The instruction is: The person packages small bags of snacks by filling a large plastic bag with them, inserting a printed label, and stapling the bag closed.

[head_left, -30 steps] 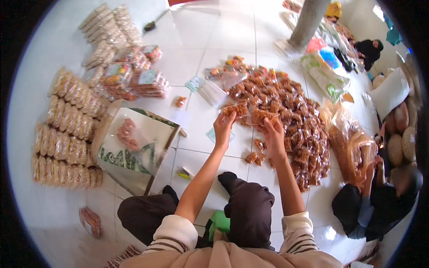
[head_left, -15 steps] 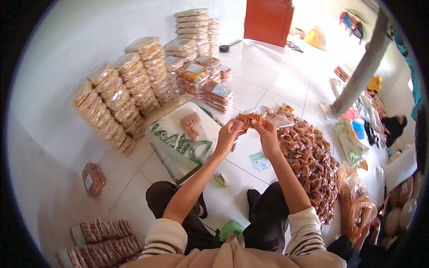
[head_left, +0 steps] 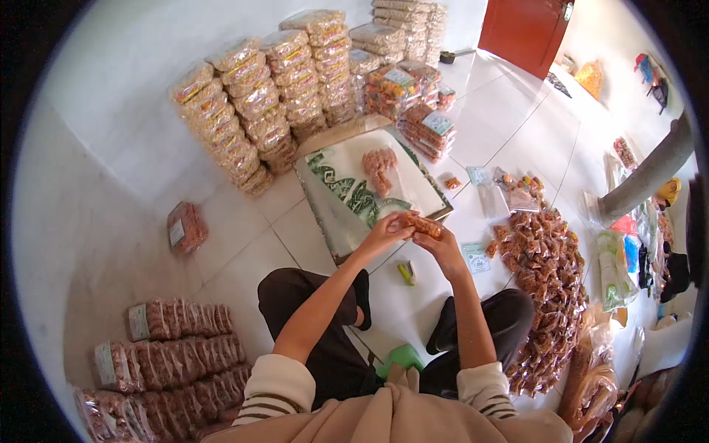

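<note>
Clear-wrapped brown food [head_left: 422, 224] clasped between left hand [head_left: 387, 235] and right hand [head_left: 442, 249], near the white-topped box [head_left: 415, 167]
Probably light, slick-skinned and crumbly within, so best held by both ends with a soft pinch

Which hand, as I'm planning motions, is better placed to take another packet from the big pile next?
Probably the right hand: it is nearer the pile of brown snack packets than the left hand, though both are holding wrapped snacks.

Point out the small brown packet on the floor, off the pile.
The lone packet near the stacked labelled bags; packets in the pile lie heaped together.
</note>
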`<action>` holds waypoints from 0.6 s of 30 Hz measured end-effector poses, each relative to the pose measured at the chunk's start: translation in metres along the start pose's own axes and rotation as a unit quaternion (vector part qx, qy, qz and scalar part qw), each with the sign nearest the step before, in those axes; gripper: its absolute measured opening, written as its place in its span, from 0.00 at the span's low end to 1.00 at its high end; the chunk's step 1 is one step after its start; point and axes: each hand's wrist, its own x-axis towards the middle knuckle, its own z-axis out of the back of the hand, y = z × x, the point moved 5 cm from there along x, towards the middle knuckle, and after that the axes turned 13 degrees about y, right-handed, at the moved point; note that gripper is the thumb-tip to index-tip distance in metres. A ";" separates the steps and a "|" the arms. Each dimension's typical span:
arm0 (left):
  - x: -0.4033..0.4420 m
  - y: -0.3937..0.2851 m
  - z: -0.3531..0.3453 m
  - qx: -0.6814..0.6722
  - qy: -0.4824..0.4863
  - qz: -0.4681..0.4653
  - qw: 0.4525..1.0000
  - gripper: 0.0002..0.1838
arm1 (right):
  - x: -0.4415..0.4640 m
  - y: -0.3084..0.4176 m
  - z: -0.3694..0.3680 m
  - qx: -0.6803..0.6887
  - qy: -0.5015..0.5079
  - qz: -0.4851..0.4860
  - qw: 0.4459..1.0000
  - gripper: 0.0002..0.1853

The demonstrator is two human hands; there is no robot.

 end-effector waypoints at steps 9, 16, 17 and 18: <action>-0.009 0.067 0.018 0.599 -0.133 0.083 0.785 0.54 | -0.057 -0.093 0.041 0.122 -0.373 0.100 0.915 0.17; 0.013 0.070 0.002 0.661 -0.132 0.009 0.738 0.37 | -0.049 -0.153 0.024 0.234 -0.390 0.027 0.890 0.17; 0.014 0.064 0.000 0.652 -0.132 -0.020 0.747 0.31 | -0.046 -0.160 0.024 0.237 -0.392 0.024 0.889 0.17; 0.017 0.064 0.002 0.653 -0.130 -0.016 0.746 0.31 | -0.038 -0.161 0.022 0.277 -0.375 0.031 0.884 0.18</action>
